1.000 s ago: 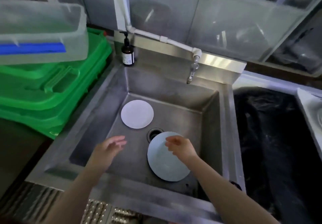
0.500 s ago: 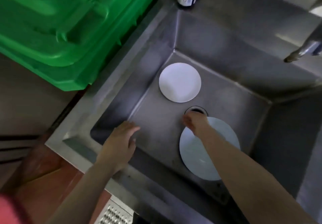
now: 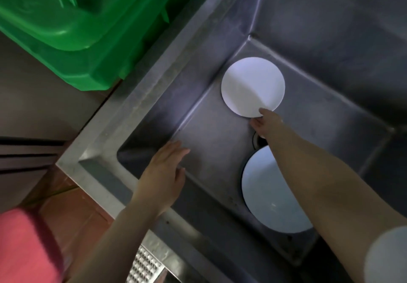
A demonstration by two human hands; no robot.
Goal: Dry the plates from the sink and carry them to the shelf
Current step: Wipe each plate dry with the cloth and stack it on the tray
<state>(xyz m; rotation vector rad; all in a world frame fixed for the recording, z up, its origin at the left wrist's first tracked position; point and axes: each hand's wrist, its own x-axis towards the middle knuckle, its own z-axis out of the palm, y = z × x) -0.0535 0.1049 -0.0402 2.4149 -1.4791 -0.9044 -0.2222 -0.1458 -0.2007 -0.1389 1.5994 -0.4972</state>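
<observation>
Steel sink [image 3: 141, 115] holds two plates flat on its floor — small white plate [image 3: 252, 85] toward the far corner, larger pale plate [image 3: 271, 197] nearer, partly under the right forearm. Right hand [image 3: 266, 122] pinches the small plate's near edge. Left hand [image 3: 164, 177] — fingers extended, holding nothing, over the sink's near-left wall. Green crates [image 3: 83, 25] beside the sink.

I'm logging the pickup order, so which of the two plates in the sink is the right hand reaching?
The white plate by the far corner; the right hand touches its near edge. The bluish plate lies under the forearm.
</observation>
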